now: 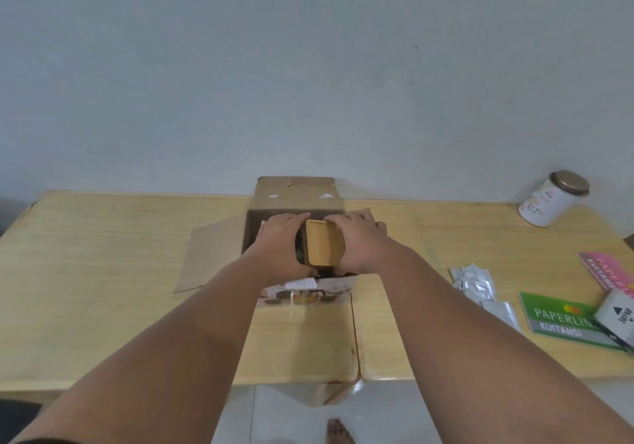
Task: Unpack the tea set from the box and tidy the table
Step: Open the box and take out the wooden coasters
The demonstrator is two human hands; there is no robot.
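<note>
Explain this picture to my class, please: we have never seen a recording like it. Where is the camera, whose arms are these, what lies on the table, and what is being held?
There is no machine here. A person wears one wide-angle camera on the head, so you look forward and down along their own arms. The left hand and right hand grip a tan wooden piece between them, over an open cardboard box that sits on a pale wooden table. To the right are a white jar with a metal lid, silver sachets, a green receipt book, a pink book and a small white box.
</note>
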